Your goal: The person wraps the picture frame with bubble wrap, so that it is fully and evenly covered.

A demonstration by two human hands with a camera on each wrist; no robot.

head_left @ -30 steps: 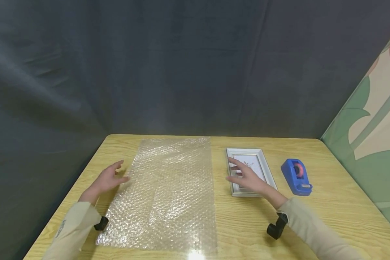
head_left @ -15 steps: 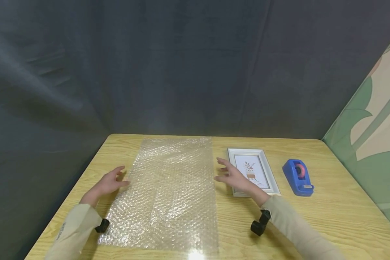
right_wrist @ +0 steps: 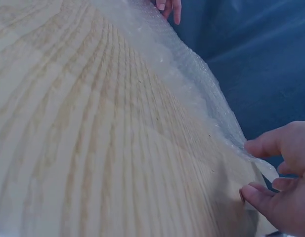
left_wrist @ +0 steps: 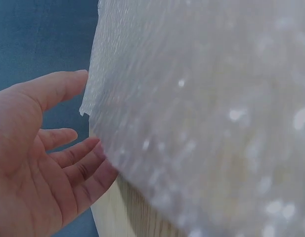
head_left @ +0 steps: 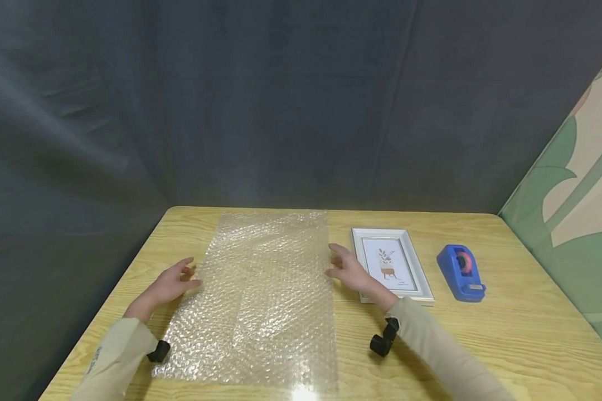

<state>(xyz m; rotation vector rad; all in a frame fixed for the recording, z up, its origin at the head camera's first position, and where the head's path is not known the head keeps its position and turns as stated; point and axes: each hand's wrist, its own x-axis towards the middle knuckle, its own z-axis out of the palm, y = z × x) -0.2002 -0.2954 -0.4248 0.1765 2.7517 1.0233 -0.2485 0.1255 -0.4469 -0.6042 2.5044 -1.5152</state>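
Note:
A clear sheet of bubble wrap (head_left: 266,289) lies flat over the left and middle of the table. At its left edge is my left hand (head_left: 173,283), fingers relaxed and thumb apart from them; in the left wrist view this hand (left_wrist: 58,163) has fingertips right at the wrap's edge. My right hand (head_left: 350,272) is at the opposite edge, between the wrap and a white picture frame (head_left: 418,270). Seen from the right wrist, the hand's (right_wrist: 285,173) thumb and fingers stay parted around the edge of the wrap (right_wrist: 211,108), not pinching it.
To the right of the picture frame, which shows a potted-plant print, stands a blue tape dispenser (head_left: 460,273) with a pink roll core. Behind the wooden table (head_left: 527,312) hangs a dark curtain (head_left: 301,106). A floral-patterned cloth (head_left: 577,217) borders the right side.
My right hand has moved left, off the picture frame and to the wrap's right edge. The left hand has shifted only slightly downward.

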